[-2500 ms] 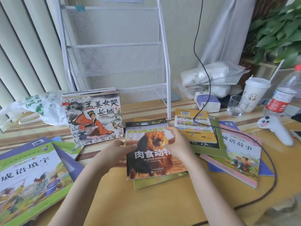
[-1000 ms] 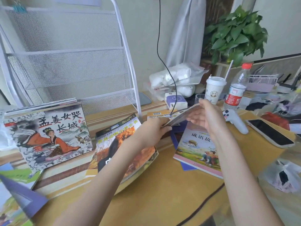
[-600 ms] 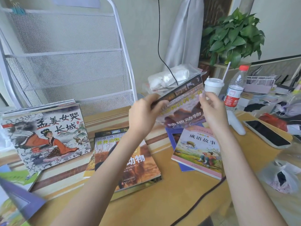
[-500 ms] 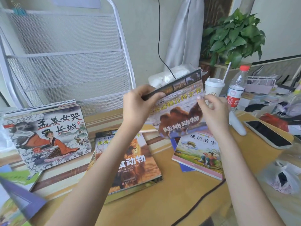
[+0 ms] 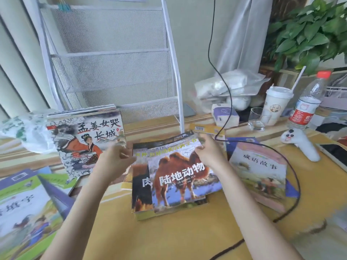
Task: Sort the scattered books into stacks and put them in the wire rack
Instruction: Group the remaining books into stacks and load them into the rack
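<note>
Camel book (image 5: 183, 177) lies face up on the lion book (image 5: 141, 186), askew, at centre of the yellow surface (image 5: 187, 233). Right hand (image 5: 210, 152) grips its far right corner, fingers curled over the edge. Left hand (image 5: 114, 162) sits just left of the pile, blurred; whether its fingers touch a cover cannot be told. Wire rack (image 5: 120, 59) stands at the far side, its tiers without books. An upright stack (image 5: 88, 141) leans at the rack's foot. Pink book (image 5: 261, 171) lies right of the pile; green books (image 5: 24, 209) lie near left.
</note>
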The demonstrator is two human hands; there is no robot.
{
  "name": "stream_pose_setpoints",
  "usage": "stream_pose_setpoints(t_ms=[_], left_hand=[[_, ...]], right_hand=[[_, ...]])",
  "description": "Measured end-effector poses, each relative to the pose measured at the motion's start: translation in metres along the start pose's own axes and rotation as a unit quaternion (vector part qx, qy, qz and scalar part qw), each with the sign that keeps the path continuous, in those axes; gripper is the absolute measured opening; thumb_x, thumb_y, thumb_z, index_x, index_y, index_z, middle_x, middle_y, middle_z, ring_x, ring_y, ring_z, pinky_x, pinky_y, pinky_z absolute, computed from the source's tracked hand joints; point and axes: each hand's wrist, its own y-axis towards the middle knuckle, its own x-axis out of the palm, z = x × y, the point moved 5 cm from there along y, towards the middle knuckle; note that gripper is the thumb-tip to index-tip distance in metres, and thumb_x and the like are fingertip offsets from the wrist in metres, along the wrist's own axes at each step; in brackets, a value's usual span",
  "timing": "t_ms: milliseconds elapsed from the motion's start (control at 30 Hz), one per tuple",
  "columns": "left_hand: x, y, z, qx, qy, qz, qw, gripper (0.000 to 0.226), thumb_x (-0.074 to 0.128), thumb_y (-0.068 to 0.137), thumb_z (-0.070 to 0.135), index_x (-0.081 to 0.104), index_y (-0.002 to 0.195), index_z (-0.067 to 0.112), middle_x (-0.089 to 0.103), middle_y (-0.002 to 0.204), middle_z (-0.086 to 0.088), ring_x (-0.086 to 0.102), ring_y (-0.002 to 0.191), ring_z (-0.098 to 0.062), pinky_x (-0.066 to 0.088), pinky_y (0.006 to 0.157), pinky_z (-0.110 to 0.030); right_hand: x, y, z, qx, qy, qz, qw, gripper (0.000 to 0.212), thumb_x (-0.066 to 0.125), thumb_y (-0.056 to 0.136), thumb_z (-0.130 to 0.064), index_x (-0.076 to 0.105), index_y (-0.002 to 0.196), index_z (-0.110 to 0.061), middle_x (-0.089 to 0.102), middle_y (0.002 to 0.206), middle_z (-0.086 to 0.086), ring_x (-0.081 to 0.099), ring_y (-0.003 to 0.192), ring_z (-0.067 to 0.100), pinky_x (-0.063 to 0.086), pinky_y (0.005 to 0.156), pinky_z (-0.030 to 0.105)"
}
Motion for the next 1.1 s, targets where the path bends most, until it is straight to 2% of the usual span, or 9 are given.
stream_pose_setpoints(t_ms=[100, 333, 433, 500, 567, 667, 800, 933, 1100], left_hand=[[0.025, -0.017, -0.02, -0.042, -0.032, -0.086, 0.995, 0.045, 0.064, 0.088, 0.034, 0.046, 0.124, 0.016, 0.064, 0.11, -0.002, 0.063, 0.087, -0.015, 0.051, 0.081, -0.034], [0.043, -0.02, -0.022, -0.027, -0.067, -0.061, 0.996, 0.062, 0.052, 0.094, 0.027, 0.021, 0.148, 0.017, 0.049, 0.079, 0.007, 0.053, 0.077, -0.015, 0.042, 0.067, -0.028], [0.044, -0.023, -0.026, -0.023, -0.04, -0.053, 0.998, 0.066, 0.054, 0.093, 0.025, 0.02, 0.149, 0.018, 0.06, 0.107, -0.009, 0.058, 0.093, -0.024, 0.046, 0.078, -0.034], [0.046, -0.028, -0.023, -0.023, -0.016, -0.044, 0.999, 0.067, 0.055, 0.093, 0.025, 0.019, 0.149, 0.015, 0.057, 0.121, -0.021, 0.058, 0.103, -0.03, 0.043, 0.08, -0.033], [0.048, -0.034, -0.016, -0.012, -0.004, -0.049, 0.999, 0.075, 0.056, 0.093, 0.025, 0.011, 0.151, 0.014, 0.048, 0.137, -0.019, 0.051, 0.119, -0.032, 0.042, 0.089, -0.034], [0.03, -0.051, -0.01, 0.042, 0.027, 0.01, 0.999, 0.07, 0.057, 0.093, 0.027, 0.02, 0.15, 0.015, 0.041, 0.144, -0.011, 0.042, 0.129, -0.028, 0.037, 0.103, -0.038], [-0.028, -0.085, -0.038, 0.052, 0.187, 0.11, 0.975, 0.063, 0.057, 0.09, 0.042, 0.035, 0.145, 0.02, 0.03, 0.152, -0.006, 0.023, 0.143, -0.024, 0.025, 0.115, -0.04], [-0.066, -0.126, -0.104, -0.131, 0.372, 0.011, 0.919, 0.096, 0.049, 0.079, 0.072, 0.004, 0.152, 0.029, -0.003, 0.161, -0.004, -0.012, 0.146, -0.029, -0.005, 0.114, -0.058], [-0.085, -0.147, -0.121, -0.094, 0.386, 0.073, 0.915, 0.084, 0.022, 0.075, 0.082, 0.034, 0.141, 0.032, 0.04, 0.142, 0.006, 0.03, 0.136, -0.024, 0.026, 0.11, -0.046]], right_hand=[[0.034, -0.01, 0.012, 0.033, -0.004, -0.016, 0.999, 0.051, 0.046, 0.093, 0.001, 0.035, 0.139, -0.02, 0.042, 0.137, 0.012, 0.052, 0.094, 0.018, 0.045, 0.06, 0.026], [0.055, -0.017, 0.0, -0.043, -0.057, -0.041, 0.997, 0.048, 0.056, 0.09, -0.001, 0.045, 0.131, -0.023, 0.042, 0.138, 0.004, 0.05, 0.084, 0.009, 0.034, 0.054, 0.012], [0.055, -0.021, -0.001, -0.05, -0.072, -0.028, 0.996, 0.049, 0.055, 0.091, -0.002, 0.044, 0.134, -0.021, 0.042, 0.14, 0.002, 0.049, 0.091, 0.012, 0.034, 0.056, 0.008], [0.055, -0.025, -0.004, -0.053, -0.104, -0.008, 0.993, 0.05, 0.055, 0.09, -0.002, 0.043, 0.135, -0.02, 0.045, 0.139, 0.004, 0.047, 0.11, 0.019, 0.039, 0.077, 0.014], [0.054, -0.033, -0.015, -0.085, -0.179, 0.034, 0.979, 0.05, 0.053, 0.089, -0.002, 0.043, 0.135, -0.019, 0.046, 0.138, 0.004, 0.037, 0.124, 0.028, 0.036, 0.097, 0.035], [0.063, -0.055, -0.054, -0.186, -0.15, 0.049, 0.97, 0.04, 0.05, 0.09, -0.002, 0.049, 0.127, -0.019, 0.049, 0.13, 0.005, 0.037, 0.121, 0.027, 0.035, 0.095, 0.037], [0.109, -0.087, -0.113, -0.26, 0.028, -0.14, 0.955, 0.021, 0.05, 0.094, -0.01, 0.061, 0.104, -0.025, 0.063, 0.102, -0.006, 0.059, 0.09, 0.012, 0.049, 0.075, 0.027], [0.176, -0.118, -0.142, -0.2, 0.003, -0.343, 0.918, 0.026, 0.05, 0.093, -0.021, 0.052, 0.119, -0.023, 0.06, 0.111, 0.001, 0.06, 0.097, 0.02, 0.049, 0.076, 0.031], [0.229, -0.145, -0.152, -0.149, -0.032, -0.443, 0.884, 0.046, 0.054, 0.091, -0.037, 0.04, 0.134, -0.024, 0.05, 0.129, 0.003, 0.052, 0.105, 0.018, 0.042, 0.082, 0.032]])
